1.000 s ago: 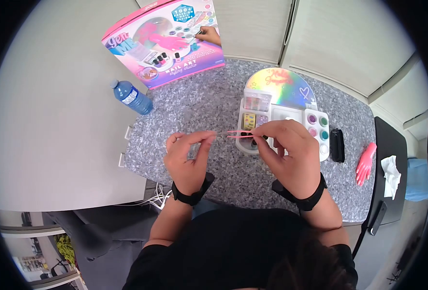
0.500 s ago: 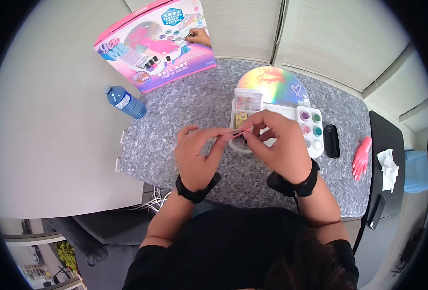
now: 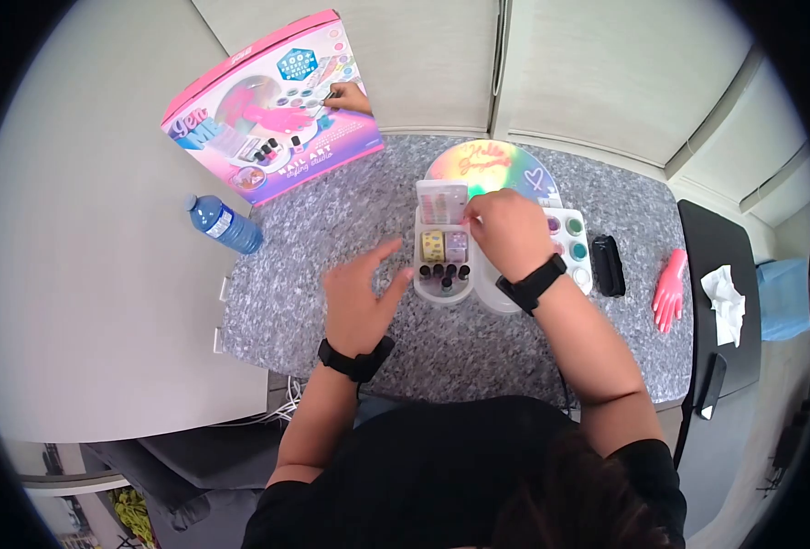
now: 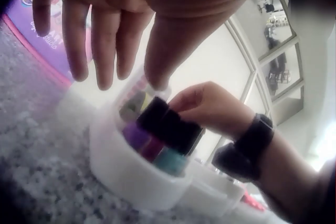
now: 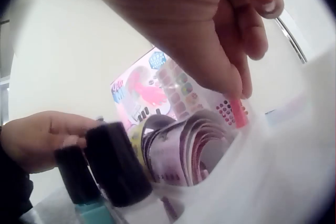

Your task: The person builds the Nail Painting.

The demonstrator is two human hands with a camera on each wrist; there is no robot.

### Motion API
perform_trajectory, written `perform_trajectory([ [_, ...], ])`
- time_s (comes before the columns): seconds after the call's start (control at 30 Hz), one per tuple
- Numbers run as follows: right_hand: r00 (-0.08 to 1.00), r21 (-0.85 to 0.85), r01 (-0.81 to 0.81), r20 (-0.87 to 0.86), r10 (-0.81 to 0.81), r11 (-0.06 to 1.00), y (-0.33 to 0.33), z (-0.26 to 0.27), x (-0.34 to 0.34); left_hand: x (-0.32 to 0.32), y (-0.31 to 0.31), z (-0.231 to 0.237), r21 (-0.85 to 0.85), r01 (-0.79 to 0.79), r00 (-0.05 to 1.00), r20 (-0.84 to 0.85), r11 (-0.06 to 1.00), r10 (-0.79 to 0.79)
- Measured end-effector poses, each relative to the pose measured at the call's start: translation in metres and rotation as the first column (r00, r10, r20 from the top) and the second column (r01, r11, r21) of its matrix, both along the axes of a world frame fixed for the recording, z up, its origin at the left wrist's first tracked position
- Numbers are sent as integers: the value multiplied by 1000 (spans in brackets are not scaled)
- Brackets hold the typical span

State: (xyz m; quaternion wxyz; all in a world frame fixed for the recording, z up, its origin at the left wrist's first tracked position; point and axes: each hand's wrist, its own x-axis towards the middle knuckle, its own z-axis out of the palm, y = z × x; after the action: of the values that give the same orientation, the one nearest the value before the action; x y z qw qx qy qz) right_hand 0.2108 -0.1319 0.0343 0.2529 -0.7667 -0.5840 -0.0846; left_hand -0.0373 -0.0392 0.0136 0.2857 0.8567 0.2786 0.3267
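My right hand (image 3: 514,233) pinches a small pink stick (image 5: 240,113), seen in the right wrist view, just beside the rolled strips (image 5: 176,150) in the white tray (image 3: 489,291). My left hand (image 3: 359,293) is held over the tabletop left of the tray, thumb and fingers spread with nothing between them. Several black-capped polish bottles (image 3: 446,274) stand in the tray's front left section. Behind the rolls leans a clear case of nail pieces (image 3: 442,203). The far end of the stick is hidden.
A tall printed box (image 3: 277,110) and a water bottle (image 3: 226,225) stand at the left. Right of the tray lie a black case (image 3: 609,266) and a pink model hand (image 3: 669,291). White tissue (image 3: 725,304) lies on a dark surface farther right.
The hands have parted. My right hand has moved away to the tray's back compartments with the pink piece; my left hand has let go and its fingers have spread.
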Motion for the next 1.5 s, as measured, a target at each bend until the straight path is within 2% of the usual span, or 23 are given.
perform_trajectory([
  [0.03,997,-71,13,79,-8,997,3,-2,-2,-2,-1,-4,70,7,993,-114,998,1],
  [0.07,995,-76,29,95,-22,997,6,-6,-3,-4,0,-9,67,17,994,-108,998,-10],
  [0.13,996,-84,51,80,-45,995,7,-8,-5,-6,-1,-19,65,54,966,-255,996,-35],
  [0.37,987,37,75,-142,-69,997,2,-12,-1,-7,3,-35,-100,80,964,-244,992,-103],
  [0.57,979,-37,94,-176,-99,995,-1,-13,-1,-5,0,-30,-136,73,964,-246,988,-105],
  [0.63,974,111,45,-224,-19,993,-21,1,0,-4,2,-32,-148,73,964,-242,986,-108],
  [0.7,947,132,188,-286,-145,973,-57,16,15,-4,0,-32,-162,69,965,-241,984,-107],
  [0.73,911,79,344,-269,-312,936,-81,28,22,-2,-2,-31,-174,48,971,-221,984,-86],
  [0.77,885,91,412,-276,-375,906,-105,24,44,0,-2,-31,-186,31,977,-201,982,-69],
  [0.8,873,160,487,-122,-473,858,-129,12,67,0,0,-33,-183,43,977,-198,982,-79],
  [0.83,782,114,622,-60,-620,774,-156,7,85,0,2,-35,-209,71,983,-152,975,-104],
  [0.87,742,130,654,81,-665,745,-191,-26,122,1,2,-38,-237,102,986,-106,966,-130],
  [0.9,517,-150,853,113,-849,499,-209,-23,122,2,3,-38,-242,121,984,-101,963,-149],
  [0.97,410,-265,892,130,-903,367,-249,-41,139,3,5,-34,-201,131,979,-129,971,-159],
  [1.0,405,-262,894,133,-904,363,-263,-47,146,5,5,-33,-202,136,979,-125,970,-164],
  [1.07,435,-454,812,51,-899,367,-283,-56,158,4,6,-30,-166,139,975,-149,976,-164],
  [1.23,530,-379,776,-40,-847,504,-285,-39,148,6,9,-23,-237,130,976,-141,963,-167],
  [1.27,655,-212,681,-252,-712,701,-270,-31,135,8,9,-23,-269,121,981,-113,955,-156],
  [1.3,752,-3,558,-420,-508,830,-251,-23,118,9,9,-25,-266,111,983,-115,958,-145],
  [1.33,821,128,448,-452,-351,885,-225,-16,92,10,9,-27,-260,123,982,-109,958,-155],
  [1.37,867,259,331,-462,-184,907,-198,-8,62,10,9,-27,-254,135,981,-104,958,-166],
  [1.43,902,201,162,-427,-63,966,-158,14,19,13,7,-21,-262,124,980,-116,957,-159],
  [1.5,950,108,247,-221,-219,963,-125,15,-15,13,5,-21,-269,114,980,-126,956,-152],
])
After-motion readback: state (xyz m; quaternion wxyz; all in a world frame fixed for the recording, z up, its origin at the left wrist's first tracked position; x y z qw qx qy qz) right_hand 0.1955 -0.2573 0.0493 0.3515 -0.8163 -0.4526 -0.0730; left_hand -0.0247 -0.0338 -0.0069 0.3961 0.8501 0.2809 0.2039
